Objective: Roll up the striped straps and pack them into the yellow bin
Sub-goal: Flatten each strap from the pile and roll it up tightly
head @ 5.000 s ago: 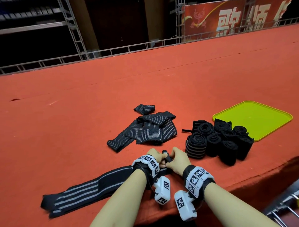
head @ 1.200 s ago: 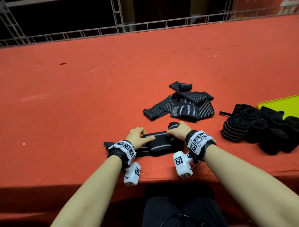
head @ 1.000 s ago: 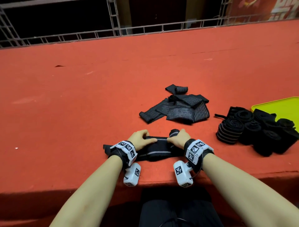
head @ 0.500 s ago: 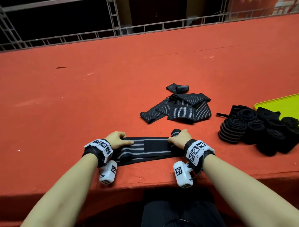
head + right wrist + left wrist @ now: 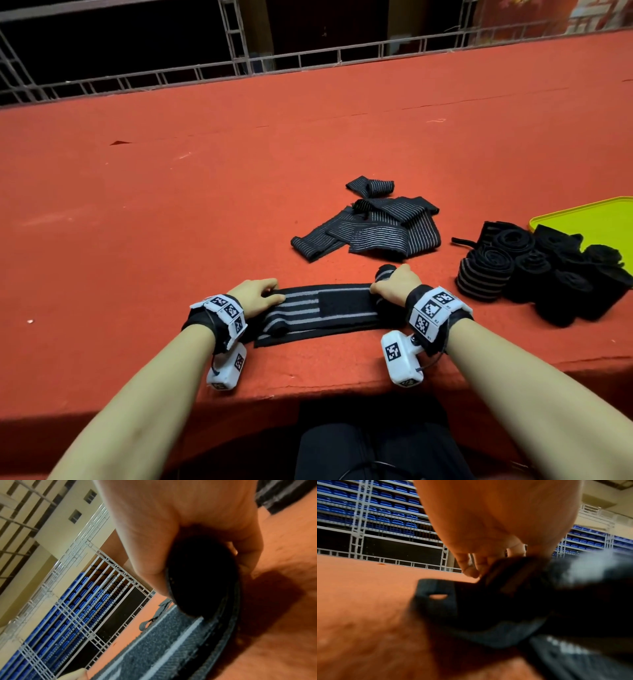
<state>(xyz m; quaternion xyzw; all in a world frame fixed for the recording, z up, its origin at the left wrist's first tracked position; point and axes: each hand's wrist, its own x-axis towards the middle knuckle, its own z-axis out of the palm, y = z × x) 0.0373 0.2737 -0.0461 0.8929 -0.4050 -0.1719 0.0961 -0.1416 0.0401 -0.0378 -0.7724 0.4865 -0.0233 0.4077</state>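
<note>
A black strap with grey stripes [image 5: 329, 308] lies stretched flat along the near edge of the red table. My left hand [image 5: 270, 294] holds its loose left end; in the left wrist view the fingers [image 5: 471, 570] curl down onto the strap [image 5: 505, 601]. My right hand [image 5: 387, 284] grips the rolled right end, a dark coil [image 5: 202, 577] wrapped by thumb and fingers. A dark fastener patch shows in the strap's middle. The yellow bin [image 5: 589, 219] sits at the far right edge, only partly in view.
A loose pile of unrolled striped straps [image 5: 376, 229] lies just beyond my hands. Several rolled straps [image 5: 513, 267] stand in a cluster between my right hand and the bin. The red table [image 5: 171, 205] stretches left and back to a metal railing [image 5: 239, 68].
My left hand has drawn the loose end out to the left, so the bunched strap now lies long and flat. My right hand has stayed on the rolled end.
</note>
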